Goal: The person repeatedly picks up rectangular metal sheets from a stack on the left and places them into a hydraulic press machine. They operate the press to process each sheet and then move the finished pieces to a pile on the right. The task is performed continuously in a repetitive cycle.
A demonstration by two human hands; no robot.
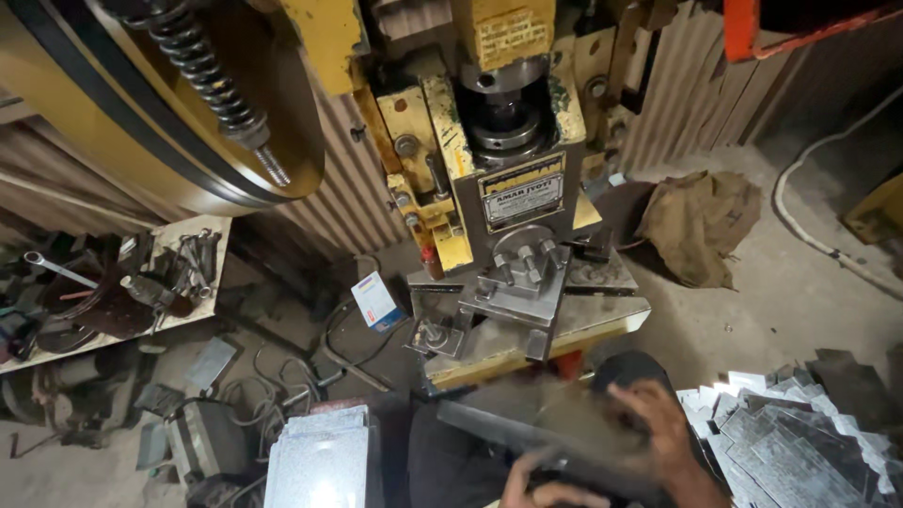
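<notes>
While a dark metal sheet [527,435] is held, motion-blurred, between the left hand [546,489] and right hand [658,423], both grips closed on it, below the press die [522,282], nothing lies under the die yet; stacked sheets [790,442] lie to the right.

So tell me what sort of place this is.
Most likely a small metalworking shop: a yellow power press with a big flywheel, stacks of cut metal sheets, and wrenches on a shelf.
</notes>
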